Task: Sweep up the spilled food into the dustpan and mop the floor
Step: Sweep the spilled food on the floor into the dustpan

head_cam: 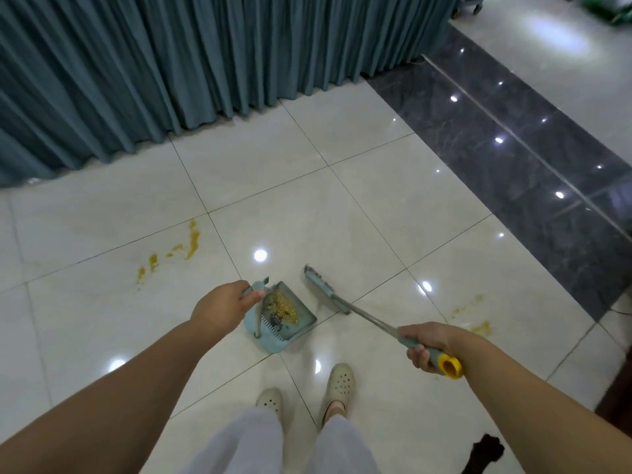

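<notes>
A light blue dustpan stands on the pale tiled floor in front of my feet, with yellow food bits inside it. My left hand grips the top of the dustpan's upright handle. My right hand grips the teal, yellow-capped handle of a broom, whose head rests on the floor just right of the dustpan's mouth. Yellow smears stain the tiles to the left. Fainter yellow stains lie to the right.
A teal pleated curtain hangs along the far side down to the floor. A dark marble strip runs diagonally at the right. A dark object lies near my right leg. My feet stand just behind the dustpan.
</notes>
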`<state>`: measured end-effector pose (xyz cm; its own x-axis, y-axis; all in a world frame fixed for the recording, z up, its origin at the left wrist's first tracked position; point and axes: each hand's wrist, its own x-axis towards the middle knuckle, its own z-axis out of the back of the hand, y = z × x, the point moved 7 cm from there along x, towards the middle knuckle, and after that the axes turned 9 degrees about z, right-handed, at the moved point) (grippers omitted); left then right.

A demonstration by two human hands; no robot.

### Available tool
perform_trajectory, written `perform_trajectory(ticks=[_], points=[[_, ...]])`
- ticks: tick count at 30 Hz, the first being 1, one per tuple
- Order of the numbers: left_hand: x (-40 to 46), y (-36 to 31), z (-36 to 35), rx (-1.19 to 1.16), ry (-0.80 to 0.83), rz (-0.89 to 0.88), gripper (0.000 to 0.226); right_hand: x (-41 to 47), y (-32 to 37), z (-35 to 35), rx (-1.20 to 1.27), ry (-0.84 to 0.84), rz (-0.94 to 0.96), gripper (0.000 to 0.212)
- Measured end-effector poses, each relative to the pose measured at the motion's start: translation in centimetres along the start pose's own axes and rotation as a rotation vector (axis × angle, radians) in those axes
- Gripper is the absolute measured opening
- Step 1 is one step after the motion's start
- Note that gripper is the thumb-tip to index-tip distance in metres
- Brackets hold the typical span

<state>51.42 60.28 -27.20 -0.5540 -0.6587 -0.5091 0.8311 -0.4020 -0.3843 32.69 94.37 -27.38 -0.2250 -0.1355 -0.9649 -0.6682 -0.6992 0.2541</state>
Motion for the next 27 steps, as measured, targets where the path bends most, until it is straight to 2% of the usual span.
perform_trajectory(ticks=[4, 9, 14, 20, 27], points=[[-0.3, 1.8, 0.3, 0.002, 0.001, 0.022, 0.04, 2.1, -0.3, -3.2, 0.044, -0.01, -0.022, 0.014], [-0.3, 2.9, 0.3, -0.041, -0.002, 0.032, 0.04, 2.6, -2.2, -8.6, 0.103, 0.096, -0.045, 0.003], [-0.3, 2.5, 0.3, -0.037, -0.021, 0.01, 0.039, 0.6, -2.4, -9.5, 0.114, 0.217, -0.07, 0.007], [-0.9, 2.9, 0.2, -0.073, -0.012, 0.015, 0.043, -1.5, -1.8, -8.2, 0.186, 0.167, -0.053, 0.008], [-3.4, 5.7, -0.1, -0.123, -0.106, 0.098, 0.051, -1.0, -0.1, -7.0, 0.229, 0.059, 0.014, 0.014]])
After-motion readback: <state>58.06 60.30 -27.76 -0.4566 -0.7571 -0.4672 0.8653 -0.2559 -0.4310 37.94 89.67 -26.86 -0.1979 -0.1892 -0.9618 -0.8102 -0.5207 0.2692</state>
